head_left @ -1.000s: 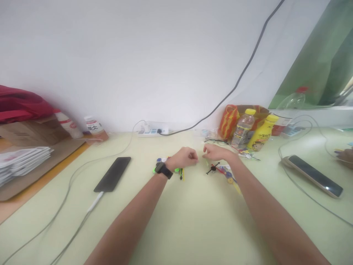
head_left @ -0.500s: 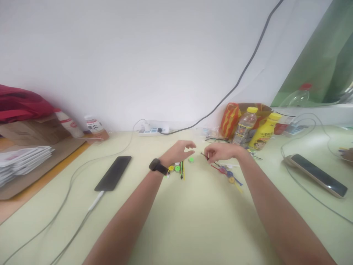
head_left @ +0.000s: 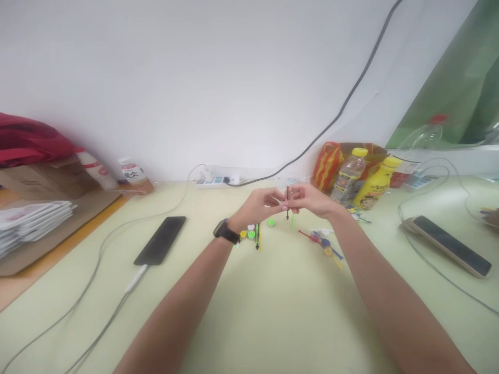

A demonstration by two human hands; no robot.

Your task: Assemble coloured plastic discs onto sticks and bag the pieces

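Note:
A thin black arrow-shaped stick (head_left: 287, 210) stands upright between my hands, above the table. My left hand (head_left: 265, 204) pinches it from the left with thumb and fingers. From the right, my right hand (head_left: 311, 199) grips it too, and the fingertips of both hands meet around its middle. Below them on the table lies a small green round piece (head_left: 271, 223). By my left wrist are a green-and-white disc (head_left: 251, 235), a yellow disc (head_left: 243, 234) and another black arrow stick (head_left: 257, 237). Red, blue and yellow sticks with round pieces (head_left: 325, 243) lie beneath my right wrist.
A dark phone (head_left: 160, 241) on a cable lies left, another phone (head_left: 451, 246) right. Behind my right hand stand a clear bottle (head_left: 348, 176), a yellow bottle (head_left: 376, 184) and a red-yellow bag (head_left: 326, 165). A power strip (head_left: 217, 179) sits against the wall.
My right hand has raised the black arrow stick and turned it from slanted to upright. My left hand has moved right and closed its fingers on it.

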